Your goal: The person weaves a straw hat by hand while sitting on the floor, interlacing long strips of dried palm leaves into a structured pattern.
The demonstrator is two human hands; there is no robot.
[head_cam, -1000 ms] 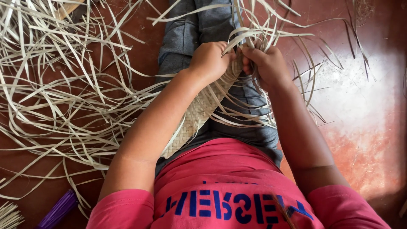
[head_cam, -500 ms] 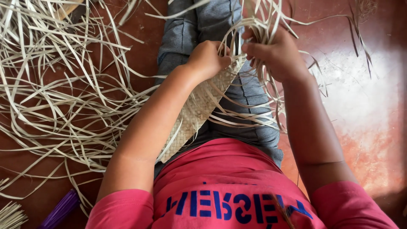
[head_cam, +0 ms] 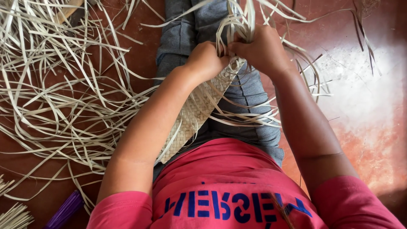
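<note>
A narrow woven mat strip (head_cam: 193, 114) of pale dried leaf lies diagonally across my lap, over grey trousers (head_cam: 186, 29). At its far end my left hand (head_cam: 206, 60) pinches the woven edge, fingers closed on it. My right hand (head_cam: 262, 50) sits just to the right, almost touching the left, closed around several loose pale strands (head_cam: 237, 19) that fan upward from the weave. More unwoven strands (head_cam: 248, 116) trail off the strip's right side over my thigh.
A big tangle of loose pale leaf strips (head_cam: 55, 89) covers the reddish-brown floor (head_cam: 364, 140) on the left. A purple bundle (head_cam: 65, 210) lies at the lower left, beside a small bunch of pale strips (head_cam: 15, 216). A bright patch of light falls on the floor at right.
Both hands have shifted slightly away along my legs and closer together, and the right hand has gathered the upright strands.
</note>
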